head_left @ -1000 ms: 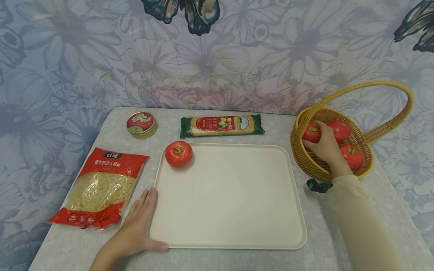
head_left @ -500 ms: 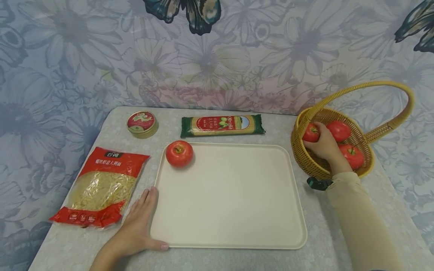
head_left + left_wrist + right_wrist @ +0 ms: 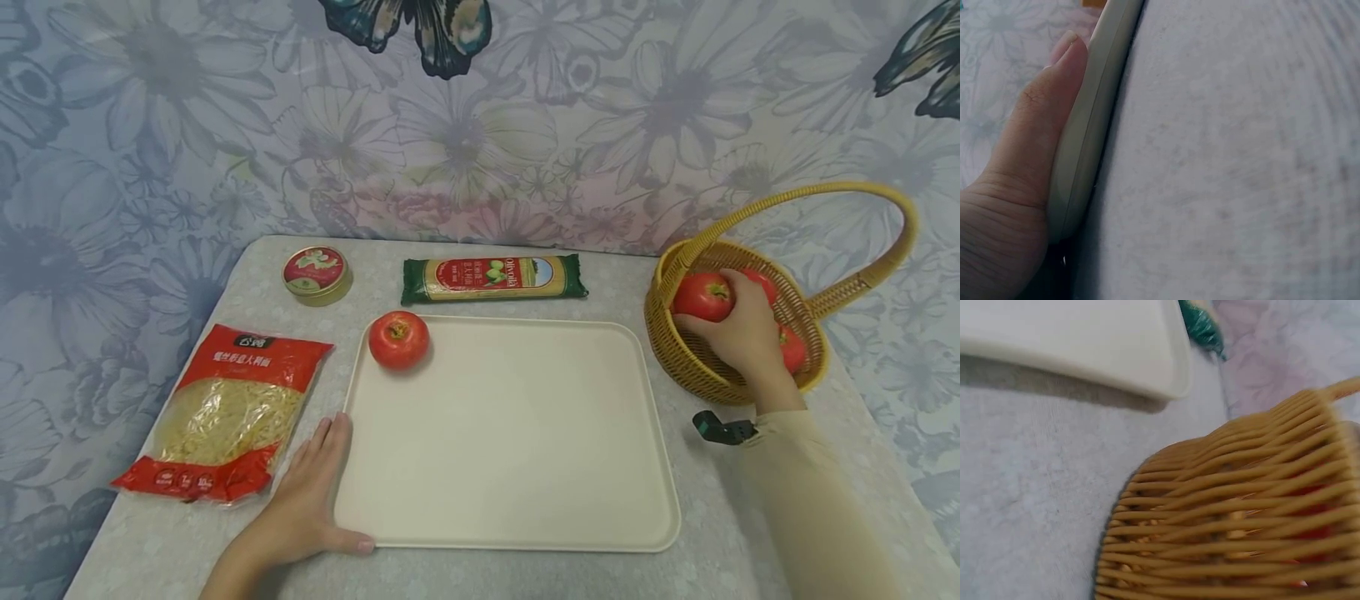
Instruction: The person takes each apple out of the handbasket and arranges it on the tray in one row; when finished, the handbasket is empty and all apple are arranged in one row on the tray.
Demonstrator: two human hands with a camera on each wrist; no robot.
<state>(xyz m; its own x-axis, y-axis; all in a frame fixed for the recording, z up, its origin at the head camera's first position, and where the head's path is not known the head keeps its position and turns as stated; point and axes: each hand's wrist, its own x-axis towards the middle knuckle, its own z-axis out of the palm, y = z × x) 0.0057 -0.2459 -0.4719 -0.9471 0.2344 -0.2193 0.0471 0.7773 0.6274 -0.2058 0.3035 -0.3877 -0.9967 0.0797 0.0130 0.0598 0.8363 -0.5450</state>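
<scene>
My left hand rests against the left edge of a cream tray, its fingers extended and the thumb at the near corner. In the left wrist view the thumb lies along the tray's edge. At the right, my right hand reaches into a yellow wicker basket and grips a red tomato there. Two other tomatoes show partly behind the hand, one at the back and one tomato at the right. Woven basket wall fills much of the right wrist view, where the right hand is hidden.
Another tomato sits in the tray's far-left corner. Left of the tray lies a red bag of pasta. A round tin and a green-ended spaghetti packet lie behind it. The basket's tall handle arches rightward.
My right hand has shifted slightly right and toward me inside the basket, and the gripped tomato has moved with it, now covering more of the other tomatoes. The left hand stays at the tray.
</scene>
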